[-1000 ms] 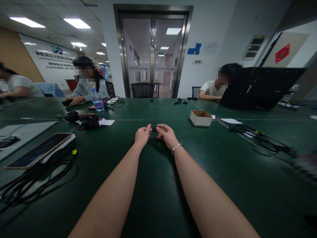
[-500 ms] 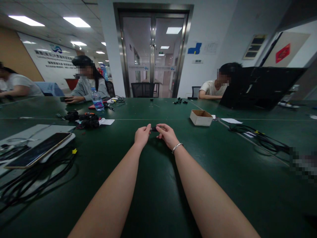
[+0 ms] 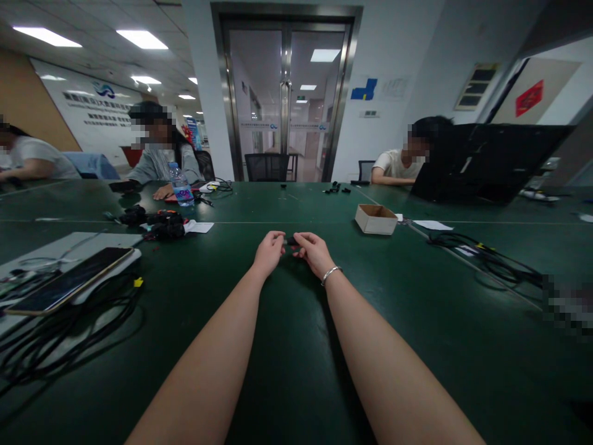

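Over the green table, my right hand, with a silver bangle on the wrist, pinches a small black stick-like piece between thumb and forefinger. The piece has a pale, narrow end on its left side; its exact kind is too small to make out. My left hand is closed, its thumb and forefinger at that pale end. The two hands face each other with only the piece between them. The other fingers of my left hand are curled and partly hidden.
An open cardboard box stands right of my hands. On the left lie a phone, coiled black cables and a dark tangled bundle. A water bottle stands farther back. Several people sit around the table; a black monitor is at right.
My left fingertips have shifted slightly, and more of the pale end shows between the hands. Across the table at left, a person's hand has come down beside the bottle.
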`<move>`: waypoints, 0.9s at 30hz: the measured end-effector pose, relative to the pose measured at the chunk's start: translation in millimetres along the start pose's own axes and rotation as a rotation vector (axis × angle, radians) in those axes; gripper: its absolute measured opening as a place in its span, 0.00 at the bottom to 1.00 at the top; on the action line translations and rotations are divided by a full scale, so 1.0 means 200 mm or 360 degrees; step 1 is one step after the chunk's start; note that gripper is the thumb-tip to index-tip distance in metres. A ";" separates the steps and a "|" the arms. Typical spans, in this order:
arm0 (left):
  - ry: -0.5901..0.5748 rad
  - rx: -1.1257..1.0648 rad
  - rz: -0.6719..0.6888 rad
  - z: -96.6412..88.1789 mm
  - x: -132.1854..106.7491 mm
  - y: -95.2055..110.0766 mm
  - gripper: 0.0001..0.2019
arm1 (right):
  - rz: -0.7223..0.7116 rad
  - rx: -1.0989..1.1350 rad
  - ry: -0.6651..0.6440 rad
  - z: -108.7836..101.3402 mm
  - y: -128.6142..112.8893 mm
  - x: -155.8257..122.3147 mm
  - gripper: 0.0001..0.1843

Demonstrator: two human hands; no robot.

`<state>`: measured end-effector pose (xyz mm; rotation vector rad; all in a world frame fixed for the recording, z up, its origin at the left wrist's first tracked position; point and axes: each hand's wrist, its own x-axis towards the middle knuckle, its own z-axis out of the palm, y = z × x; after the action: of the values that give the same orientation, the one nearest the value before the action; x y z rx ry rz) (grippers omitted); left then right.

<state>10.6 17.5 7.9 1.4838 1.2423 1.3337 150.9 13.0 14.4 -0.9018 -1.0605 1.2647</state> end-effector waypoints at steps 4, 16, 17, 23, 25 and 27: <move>0.0077 0.0034 0.0022 0.00 0.00 0.00 0.12 | 0.0004 0.0007 0.0007 0.00 0.00 0.00 0.12; -0.0030 -0.0072 -0.0015 0.00 0.00 0.01 0.14 | 0.0008 -0.0005 0.0007 0.00 0.00 0.00 0.11; -0.0031 -0.0053 0.0030 0.00 0.00 0.00 0.15 | 0.0007 -0.0001 0.0009 0.00 0.00 0.00 0.11; -0.0097 0.0015 0.0043 0.01 0.01 -0.03 0.13 | -0.0008 0.0004 -0.0002 0.00 0.00 0.00 0.11; -0.0074 0.0041 0.0087 0.01 0.00 -0.03 0.13 | -0.0007 0.0006 -0.0003 0.00 0.00 -0.01 0.11; -0.0056 0.0019 0.0064 0.01 0.00 -0.02 0.12 | -0.0002 0.0009 0.0007 0.00 0.00 -0.01 0.10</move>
<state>11.3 18.3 3.8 1.5413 1.2060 1.3227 150.4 11.3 14.8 -0.8992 -1.0530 1.2637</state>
